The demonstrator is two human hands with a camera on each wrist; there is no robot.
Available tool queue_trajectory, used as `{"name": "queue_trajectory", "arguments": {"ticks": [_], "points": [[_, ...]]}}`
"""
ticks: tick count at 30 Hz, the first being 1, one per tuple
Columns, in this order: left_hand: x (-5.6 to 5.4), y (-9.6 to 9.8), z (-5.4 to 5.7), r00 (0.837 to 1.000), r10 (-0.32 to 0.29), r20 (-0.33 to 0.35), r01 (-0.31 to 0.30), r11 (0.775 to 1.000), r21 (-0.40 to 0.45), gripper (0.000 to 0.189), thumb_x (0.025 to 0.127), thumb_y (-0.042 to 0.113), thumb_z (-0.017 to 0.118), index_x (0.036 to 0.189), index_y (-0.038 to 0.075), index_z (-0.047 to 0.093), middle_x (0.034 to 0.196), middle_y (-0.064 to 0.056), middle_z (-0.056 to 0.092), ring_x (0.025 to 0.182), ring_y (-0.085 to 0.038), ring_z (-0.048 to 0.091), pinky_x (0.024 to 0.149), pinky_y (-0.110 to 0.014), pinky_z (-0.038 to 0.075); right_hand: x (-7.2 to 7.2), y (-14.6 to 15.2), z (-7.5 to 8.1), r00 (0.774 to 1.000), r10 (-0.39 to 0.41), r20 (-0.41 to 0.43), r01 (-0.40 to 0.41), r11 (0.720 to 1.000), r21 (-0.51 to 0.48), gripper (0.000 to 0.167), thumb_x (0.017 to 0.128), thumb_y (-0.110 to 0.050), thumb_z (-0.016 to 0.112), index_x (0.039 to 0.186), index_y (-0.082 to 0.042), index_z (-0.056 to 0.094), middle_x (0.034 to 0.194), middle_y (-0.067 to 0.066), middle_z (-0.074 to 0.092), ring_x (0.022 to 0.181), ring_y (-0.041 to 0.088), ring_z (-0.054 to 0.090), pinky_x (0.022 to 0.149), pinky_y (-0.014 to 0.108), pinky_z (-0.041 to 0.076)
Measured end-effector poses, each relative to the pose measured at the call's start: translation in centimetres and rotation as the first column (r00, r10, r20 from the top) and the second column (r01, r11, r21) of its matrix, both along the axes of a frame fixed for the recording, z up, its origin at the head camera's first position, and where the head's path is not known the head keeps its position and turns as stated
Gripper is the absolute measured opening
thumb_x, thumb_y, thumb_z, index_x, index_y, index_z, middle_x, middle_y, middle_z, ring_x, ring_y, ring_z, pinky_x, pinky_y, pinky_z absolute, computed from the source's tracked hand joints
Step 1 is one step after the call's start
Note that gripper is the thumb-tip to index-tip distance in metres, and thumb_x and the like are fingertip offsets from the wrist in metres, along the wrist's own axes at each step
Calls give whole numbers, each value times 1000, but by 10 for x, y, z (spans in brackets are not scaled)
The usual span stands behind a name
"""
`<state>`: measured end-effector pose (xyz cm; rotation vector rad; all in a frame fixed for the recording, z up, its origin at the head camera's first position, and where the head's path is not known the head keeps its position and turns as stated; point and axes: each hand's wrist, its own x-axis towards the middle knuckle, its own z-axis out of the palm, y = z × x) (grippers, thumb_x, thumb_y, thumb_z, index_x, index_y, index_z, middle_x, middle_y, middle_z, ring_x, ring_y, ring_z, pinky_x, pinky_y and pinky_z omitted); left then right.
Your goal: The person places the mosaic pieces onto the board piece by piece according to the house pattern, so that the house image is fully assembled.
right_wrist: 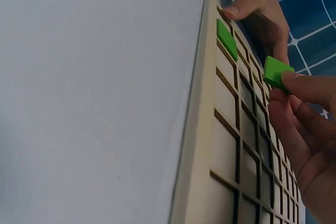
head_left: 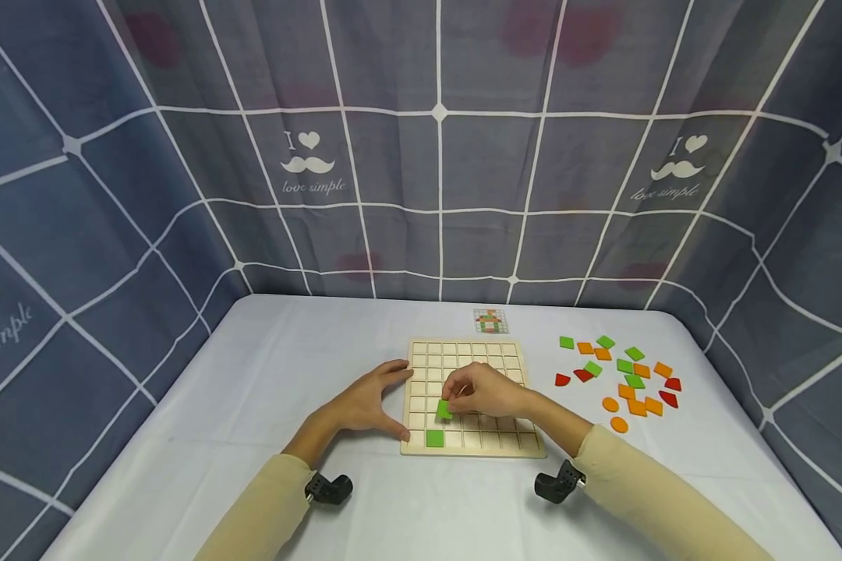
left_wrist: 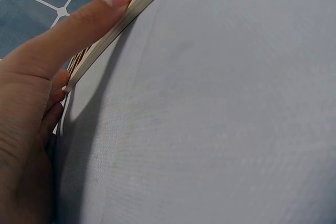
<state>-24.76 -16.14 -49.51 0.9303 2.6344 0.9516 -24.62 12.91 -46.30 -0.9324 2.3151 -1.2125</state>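
Note:
A wooden grid board (head_left: 473,446) lies on the white table. One green square tile (head_left: 435,439) sits in a cell of its front row, near the left side. Over the board my right hand (head_left: 487,389) pinches another green square tile (right_wrist: 276,72) between thumb and fingertips, raised off the grid in the right wrist view. My left hand (head_left: 368,397) spans the board's left edge, fingers extended, with the thumb (left_wrist: 105,17) touching near the front corner and the fingertips farther back.
Right of the board lie scattered green squares (head_left: 567,343), orange squares (head_left: 654,406), orange circles (head_left: 619,425) and red quarter-round pieces (head_left: 563,380). Behind the board is a small picture card (head_left: 490,321). A grey gridded curtain (head_left: 393,156) surrounds the table's back and sides.

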Motion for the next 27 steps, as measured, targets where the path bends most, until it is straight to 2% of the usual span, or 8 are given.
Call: {"name": "queue_trajectory", "arguments": {"ticks": [4, 9, 14, 18, 21, 27], "points": [[-1, -1, 0, 1000, 1, 2, -1, 1000, -15, 118, 63, 57, 96, 158, 9, 43, 166, -7, 31, 152, -30, 26, 120, -49, 28, 1, -10, -4, 1000, -15, 12, 15, 1000, 6, 7, 92, -6, 78, 97, -11, 77, 86, -7, 72, 82, 12, 69, 74, 28, 58], [-2, -2, -1, 1000, 5, -4, -5, 1000, -23, 118, 63, 57, 96, 158, 10, 43, 166, -5, 30, 152, -28, 26, 120, -48, 29, 2, -17, -8, 1000, -27, -7, 27, 1000, 7, 5, 91, -6, 79, 95, -8, 78, 80, -6, 72, 74, 10, 66, 67, 25, 55], [-4, -2, 1, 1000, -19, -10, 19, 1000, 0, 118, 64, 57, 95, 158, 7, 44, 166, -8, 31, 152, -31, 27, 120, -51, 29, 4, -21, -10, 998, -34, -44, 35, 999, 17, 3, 90, -5, 80, 91, -8, 78, 76, -7, 71, 67, 8, 63, 61, 23, 53], [-4, -2, 1, 1000, -25, -5, 25, 1000, 3, 118, 64, 56, 96, 158, 6, 43, 166, -9, 30, 152, -31, 26, 120, -51, 28, 5, -21, -11, 993, 0, -120, 6, 999, 49, 7, 89, -6, 81, 86, -10, 77, 75, -11, 69, 68, 6, 61, 62, 23, 53], [-3, -1, 1, 1000, -23, -7, 23, 1000, 5, 118, 65, 56, 96, 158, 7, 43, 166, -9, 30, 152, -32, 27, 120, -51, 29, 7, -20, -10, 986, 29, -163, -17, 997, 74, 7, 89, -6, 81, 88, -12, 77, 77, -13, 67, 70, 5, 61, 64, 23, 53], [-3, -1, 0, 1000, -13, -6, 13, 1000, -2, 118, 64, 56, 96, 158, 7, 43, 165, -8, 31, 152, -32, 27, 120, -51, 28, 8, -15, -6, 989, 55, -141, -44, 996, 76, 9, 89, -7, 81, 96, -10, 76, 83, -11, 68, 74, 6, 62, 69, 24, 56]]}}
